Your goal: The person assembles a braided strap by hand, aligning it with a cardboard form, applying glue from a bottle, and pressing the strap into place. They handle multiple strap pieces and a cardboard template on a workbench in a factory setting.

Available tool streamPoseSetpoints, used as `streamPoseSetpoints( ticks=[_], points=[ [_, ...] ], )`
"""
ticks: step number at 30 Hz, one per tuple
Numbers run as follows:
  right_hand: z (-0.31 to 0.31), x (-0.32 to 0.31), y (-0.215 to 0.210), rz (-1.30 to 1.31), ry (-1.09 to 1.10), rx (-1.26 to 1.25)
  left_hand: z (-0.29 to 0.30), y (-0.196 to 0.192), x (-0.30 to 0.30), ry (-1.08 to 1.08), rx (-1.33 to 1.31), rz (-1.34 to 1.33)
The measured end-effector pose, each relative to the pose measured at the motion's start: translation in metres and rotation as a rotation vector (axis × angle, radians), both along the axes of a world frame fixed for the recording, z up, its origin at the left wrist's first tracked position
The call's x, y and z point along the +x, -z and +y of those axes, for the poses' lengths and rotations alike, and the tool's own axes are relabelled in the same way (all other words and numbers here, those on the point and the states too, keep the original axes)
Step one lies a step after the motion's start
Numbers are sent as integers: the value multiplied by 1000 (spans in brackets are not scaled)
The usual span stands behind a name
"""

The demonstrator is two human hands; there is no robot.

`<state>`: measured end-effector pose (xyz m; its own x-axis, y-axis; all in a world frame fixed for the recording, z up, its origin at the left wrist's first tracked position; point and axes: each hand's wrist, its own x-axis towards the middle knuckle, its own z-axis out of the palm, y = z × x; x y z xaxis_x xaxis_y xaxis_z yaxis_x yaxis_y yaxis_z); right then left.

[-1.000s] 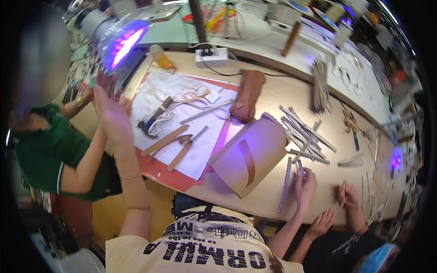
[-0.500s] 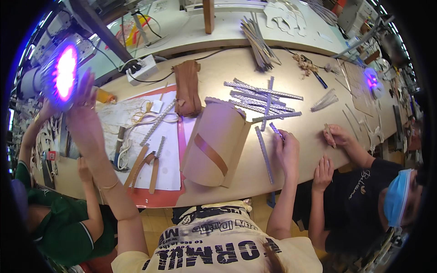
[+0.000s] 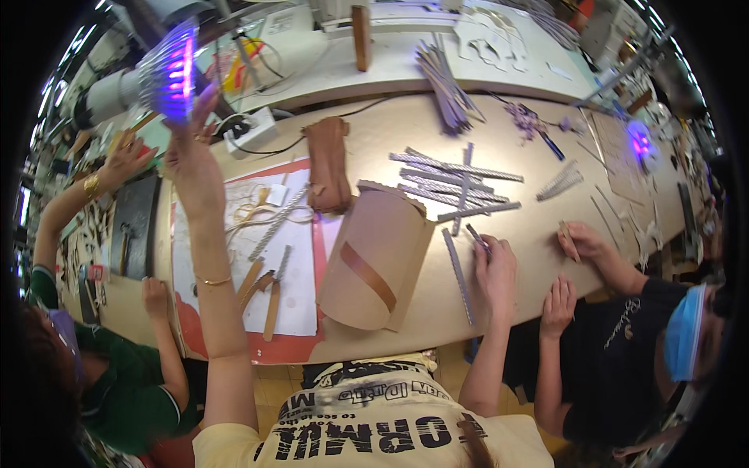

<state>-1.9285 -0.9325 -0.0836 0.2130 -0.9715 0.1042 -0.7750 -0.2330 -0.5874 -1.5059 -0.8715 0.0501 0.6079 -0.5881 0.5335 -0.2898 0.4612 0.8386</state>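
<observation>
The long, pale wooden bench (image 3: pixel 546 257) carried everything, and on its near half stood a large curved sheet of tan cardboard with a darker brown strap across it (image 3: pixel 374 261), arched on its edges just left of the right hand (image 3: pixel 493 269). Beside that lay a white paper sheet on a red cutting mat (image 3: pixel 300 300), with flat wooden strips (image 3: pixel 261 285) on it, and farther back a loose scatter of thin silver-grey metal strips (image 3: pixel 452 183). The left hand (image 3: pixel 189 160) was raised well above the bench, fingers spread and open, touching or nearly touching the glowing purple lamp head (image 3: pixel 170 74); whether its grip had actually closed on the lamp could not be told. The right hand rested palm down on the bench with its grip lightly pinched on a short grey metal strip (image 3: pixel 476 235). With eyes and one arm up at the lamp, the right forearm seemed likely to nudge the unsupported cardboard arch and tip it, or sweep the strips toward the neighbouring person's hand (image 3: pixel 581 238); a hard shove might swing the lamp head
</observation>
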Motion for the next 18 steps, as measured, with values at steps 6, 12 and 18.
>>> streamPoseSetpoints(
  ticks=[6,12,18],
  points=[
    [0,5,-6,-158,-4,34,25,9,12,-43,-43,53],
    [5,30,-34,-611,-50,353,50,1,14,-142,0,105],
    [9,64,-75,-658,-280,271,56,9,4,-111,-42,234]
  ],
)
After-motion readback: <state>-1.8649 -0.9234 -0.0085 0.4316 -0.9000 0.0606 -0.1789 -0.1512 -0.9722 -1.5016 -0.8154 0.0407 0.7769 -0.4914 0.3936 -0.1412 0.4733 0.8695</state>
